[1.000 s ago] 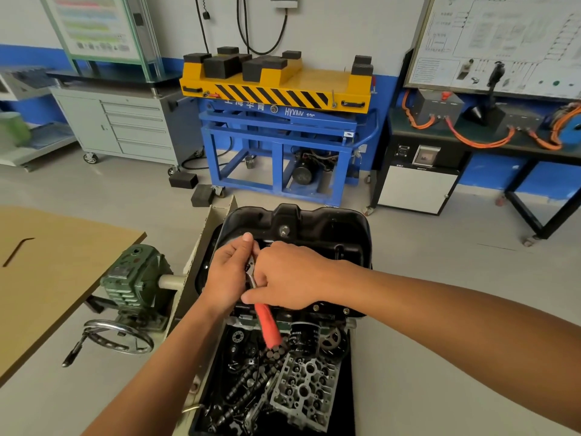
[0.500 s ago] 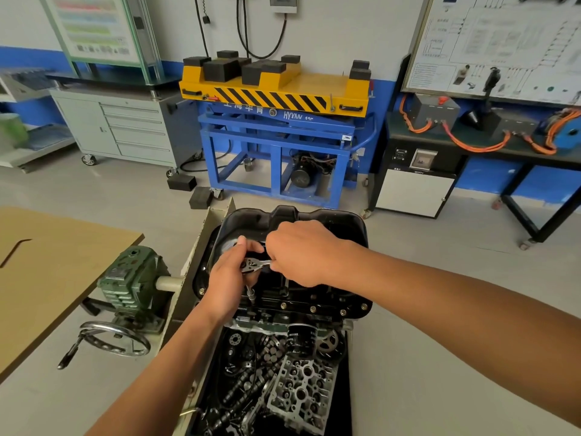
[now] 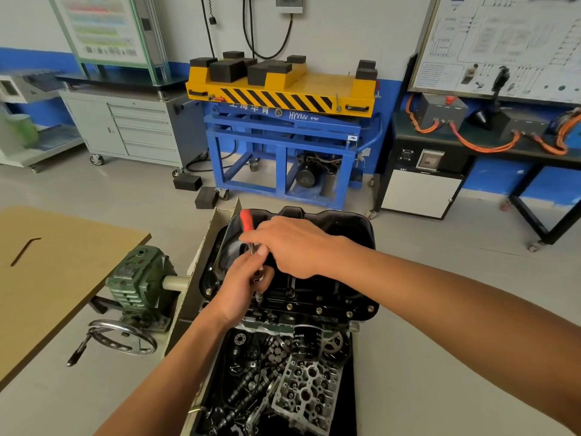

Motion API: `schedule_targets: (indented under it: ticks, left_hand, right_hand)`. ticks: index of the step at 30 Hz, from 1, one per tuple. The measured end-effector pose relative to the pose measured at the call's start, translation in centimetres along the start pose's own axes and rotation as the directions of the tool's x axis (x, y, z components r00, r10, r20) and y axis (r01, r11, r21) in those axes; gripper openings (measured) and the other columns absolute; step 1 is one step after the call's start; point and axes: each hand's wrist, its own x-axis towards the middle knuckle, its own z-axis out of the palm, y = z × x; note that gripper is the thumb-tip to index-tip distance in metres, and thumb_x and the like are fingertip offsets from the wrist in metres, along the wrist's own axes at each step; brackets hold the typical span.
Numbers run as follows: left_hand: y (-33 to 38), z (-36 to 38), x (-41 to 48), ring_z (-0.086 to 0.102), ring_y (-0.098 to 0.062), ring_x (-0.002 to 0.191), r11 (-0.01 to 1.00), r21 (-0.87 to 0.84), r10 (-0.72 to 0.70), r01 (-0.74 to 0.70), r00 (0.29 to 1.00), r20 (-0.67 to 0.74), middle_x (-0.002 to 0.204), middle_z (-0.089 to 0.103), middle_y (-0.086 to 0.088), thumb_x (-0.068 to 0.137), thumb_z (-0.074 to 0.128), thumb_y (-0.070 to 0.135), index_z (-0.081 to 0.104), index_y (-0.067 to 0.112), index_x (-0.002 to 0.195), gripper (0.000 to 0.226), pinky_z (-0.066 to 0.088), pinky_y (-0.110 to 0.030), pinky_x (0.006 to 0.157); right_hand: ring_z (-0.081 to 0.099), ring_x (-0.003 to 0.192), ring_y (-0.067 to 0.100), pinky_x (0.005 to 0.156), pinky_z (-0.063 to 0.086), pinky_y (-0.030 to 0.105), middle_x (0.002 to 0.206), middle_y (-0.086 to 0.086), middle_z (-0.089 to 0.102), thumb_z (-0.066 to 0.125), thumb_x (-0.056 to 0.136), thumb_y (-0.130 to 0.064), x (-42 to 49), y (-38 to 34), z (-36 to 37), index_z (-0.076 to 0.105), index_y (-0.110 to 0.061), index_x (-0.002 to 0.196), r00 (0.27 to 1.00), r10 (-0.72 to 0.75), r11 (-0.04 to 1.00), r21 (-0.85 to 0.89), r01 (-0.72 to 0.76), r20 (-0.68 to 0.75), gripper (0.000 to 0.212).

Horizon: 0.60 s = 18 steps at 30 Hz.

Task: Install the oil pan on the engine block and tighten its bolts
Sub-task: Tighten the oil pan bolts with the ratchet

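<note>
Red-handled ratchet [image 3: 245, 220], centre frame: right hand [image 3: 292, 247] grips handle; left hand [image 3: 246, 286] clasps head, steadying socket [image 3: 258, 298] on black metal oil pan [image 3: 352, 228].

Bare left hand [image 3: 242, 287], bare right hand [image 3: 292, 247], bare forearms [image 3: 440, 303].

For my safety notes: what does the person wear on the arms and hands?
Nothing that shows. The left hand and the right hand have no gloves, and no ring or watch is visible. Both forearms are bare to the picture's edge; no sleeve appears.
</note>
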Motion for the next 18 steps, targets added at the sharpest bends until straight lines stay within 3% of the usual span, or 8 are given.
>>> schedule_targets:
  ticks: [5,9,12,15,18]
  left_hand:
    - [0.2,-0.4,0.0,0.015,-0.023,0.054,1.000,-0.028,-0.005,0.006,0.999,0.034,0.052,0.025,-0.003,0.084,0.060,0.035,0.054,0.027,0.065,0.021,0.015,-0.035,0.056]
    - [-0.5,-0.6,0.2,0.026,-0.011,0.046,0.997,-0.075,-0.028,0.023,0.997,-0.070,0.050,0.033,0.004,0.085,0.063,0.027,0.064,0.016,0.084,0.011,0.026,-0.023,0.049]
    - [-1.0,-0.7,0.6,0.028,-0.010,0.046,0.995,-0.094,-0.047,0.033,0.987,-0.151,0.052,0.036,0.001,0.090,0.058,0.029,0.074,0.013,0.102,0.025,0.028,-0.021,0.047]
    - [-1.1,-0.7,1.0,0.036,-0.012,0.054,0.995,-0.089,-0.060,0.042,0.975,-0.212,0.063,0.046,-0.008,0.090,0.058,0.034,0.077,0.017,0.099,0.028,0.030,-0.025,0.052]
    - [-0.8,0.0,1.2,0.047,-0.017,0.066,0.995,-0.084,-0.076,0.055,0.958,-0.278,0.073,0.058,-0.004,0.087,0.059,0.038,0.078,0.023,0.091,0.025,0.038,-0.030,0.061]
  right_hand:
    - [0.041,0.099,0.016,0.077,0.041,0.036,0.109,-0.008,0.052,0.052,0.093,-0.004,0.0,0.4,-0.1,0.044,-0.031,0.143,0.999,-0.035,0.998,-0.053,0.034,-0.013,0.058]
    - [0.045,0.107,0.020,0.083,0.037,0.037,0.106,-0.004,0.056,0.053,0.095,-0.023,-1.3,0.8,-0.2,0.061,-0.026,0.120,0.995,-0.018,0.986,-0.167,0.001,-0.100,0.025]
    - [0.043,0.097,0.020,0.076,0.028,0.034,0.087,-0.006,0.042,0.055,0.095,-0.033,-2.6,0.8,-0.6,0.062,-0.023,0.096,0.994,0.017,0.983,-0.178,-0.036,-0.109,0.013]
    - [0.041,0.078,0.017,0.073,0.032,0.035,0.072,-0.007,0.041,0.053,0.096,-0.034,-3.8,0.1,-0.8,0.047,-0.020,0.069,0.995,0.059,0.987,-0.144,-0.070,-0.081,0.031]
    - [0.046,0.057,0.018,0.068,0.046,0.037,0.059,-0.003,0.045,0.056,0.095,-0.034,-4.7,-0.9,-0.9,0.041,-0.023,0.057,0.995,0.070,0.997,-0.031,-0.072,-0.066,0.042]
